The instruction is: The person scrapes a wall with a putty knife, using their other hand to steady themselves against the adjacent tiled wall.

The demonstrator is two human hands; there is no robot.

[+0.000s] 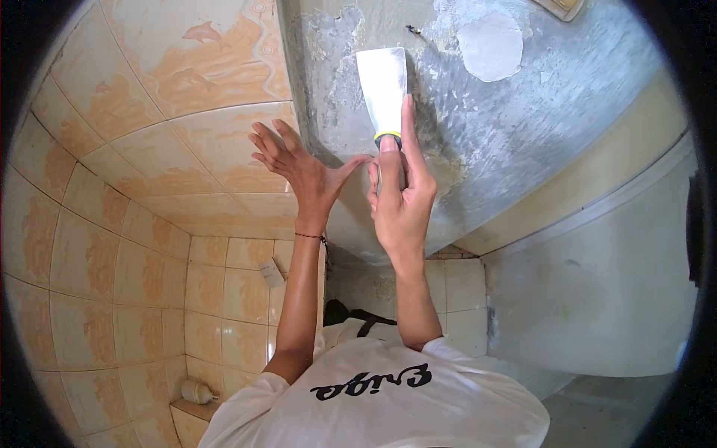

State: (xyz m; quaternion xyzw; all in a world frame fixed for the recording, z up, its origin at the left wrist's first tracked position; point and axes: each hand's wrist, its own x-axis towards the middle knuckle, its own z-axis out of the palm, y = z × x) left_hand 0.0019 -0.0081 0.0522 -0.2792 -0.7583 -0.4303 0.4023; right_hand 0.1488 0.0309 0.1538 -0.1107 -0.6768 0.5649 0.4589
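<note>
My right hand (405, 198) is wrapped round the handle of a putty knife (384, 88), its index finger stretched along the edge of the blade. The wide metal blade points away from me over a grey, patchy cement surface (336, 82); a yellow ring marks where blade meets handle. Most of the handle is hidden in my fingers. To the left, my left hand (299, 166) holds nothing, fingers spread beside the edge between orange-patterned tiles (209, 60) and the cement. Its thumb reaches toward my right hand.
A pale round patch (490, 46) marks the cement, with a small dark bit (413, 29) sticking out left of it. A tan object (562, 7) shows at the top edge. Lower left, a whitish bottle (197, 391) lies on a tiled ledge. A large grey panel (590, 276) curves along the right.
</note>
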